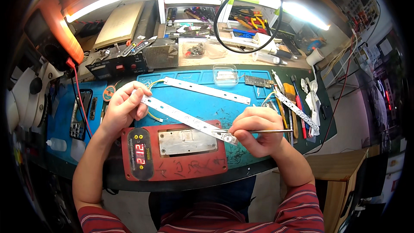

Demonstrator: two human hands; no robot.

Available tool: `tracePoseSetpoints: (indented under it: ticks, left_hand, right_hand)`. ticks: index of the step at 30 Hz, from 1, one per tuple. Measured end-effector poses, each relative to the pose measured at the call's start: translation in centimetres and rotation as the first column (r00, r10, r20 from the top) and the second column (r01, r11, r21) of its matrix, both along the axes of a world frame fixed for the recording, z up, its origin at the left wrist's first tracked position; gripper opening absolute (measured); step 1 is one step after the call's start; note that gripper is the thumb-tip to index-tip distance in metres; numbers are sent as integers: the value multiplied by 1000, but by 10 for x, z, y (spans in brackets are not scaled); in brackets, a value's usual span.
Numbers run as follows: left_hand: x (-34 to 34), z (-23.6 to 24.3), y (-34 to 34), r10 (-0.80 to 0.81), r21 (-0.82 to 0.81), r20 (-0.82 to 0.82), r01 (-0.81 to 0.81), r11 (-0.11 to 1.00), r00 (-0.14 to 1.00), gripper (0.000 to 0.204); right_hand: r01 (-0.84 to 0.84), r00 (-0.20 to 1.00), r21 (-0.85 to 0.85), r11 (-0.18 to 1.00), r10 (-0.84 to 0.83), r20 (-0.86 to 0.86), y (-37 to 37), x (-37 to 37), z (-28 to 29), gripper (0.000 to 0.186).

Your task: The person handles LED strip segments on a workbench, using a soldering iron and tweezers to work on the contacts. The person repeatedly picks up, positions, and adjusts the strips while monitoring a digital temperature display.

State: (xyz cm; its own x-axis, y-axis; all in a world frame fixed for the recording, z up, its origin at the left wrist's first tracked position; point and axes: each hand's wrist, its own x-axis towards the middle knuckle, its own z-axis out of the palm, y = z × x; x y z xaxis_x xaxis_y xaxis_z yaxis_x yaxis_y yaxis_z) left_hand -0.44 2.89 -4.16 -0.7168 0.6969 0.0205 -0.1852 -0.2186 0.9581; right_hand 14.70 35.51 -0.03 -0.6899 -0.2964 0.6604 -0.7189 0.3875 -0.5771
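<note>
My left hand (125, 105) pinches the far-left end of a white LED strip (183, 117) between thumb and fingers. The strip slants down to the right, held above a red heating plate station (174, 173) with a bare metal plate (187, 142) and a lit red display. Metal tweezers (287, 130) are gripped in my right hand (258, 131), their tips pointing left at the strip's right end, beside a clear round lens (227, 137). Whether the tips touch the strip I cannot tell. Behind it, a second white strip (207, 90) lies on the blue mat (172, 87).
A third strip with lenses (297, 111) lies at right among pens, a brush (290, 90) and tools. A small clear box (225, 75) sits at the mat's back. An orange multimeter (58, 28) stands far left. A black cable loop (217, 30) hangs overhead.
</note>
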Motion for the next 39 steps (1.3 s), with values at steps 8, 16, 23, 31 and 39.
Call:
tracePoseSetpoints:
  ticks: [8, 16, 23, 31, 39]
  left_hand:
    - [0, 1, 1, 4, 4, 6, -4, 1000, 1000, 27]
    - [1, 5, 1, 26, -40, -15, -27, 999, 1000, 27]
    - [6, 13, 4, 92, -179, -146, -118, 977, 985, 22]
    - [7, 19, 2, 98, -233, -184, -140, 962, 978, 17]
    - [6, 14, 1, 64, -215, -172, -101, 971, 983, 18]
  right_hand:
    - [-10, 998, -5, 1000, 11, 55, 0, 1, 3, 3]
    - [0, 997, -4, 1000, 0, 80, -1, 2, 5, 1]
    - [-1, 998, 16, 1000, 0, 61, -1, 2, 6, 1]
    - [-9, 998, -9, 1000, 10, 70, -1, 2, 4, 3]
    - [-13, 998, -8, 1000, 13, 66, -1, 2, 2, 4]
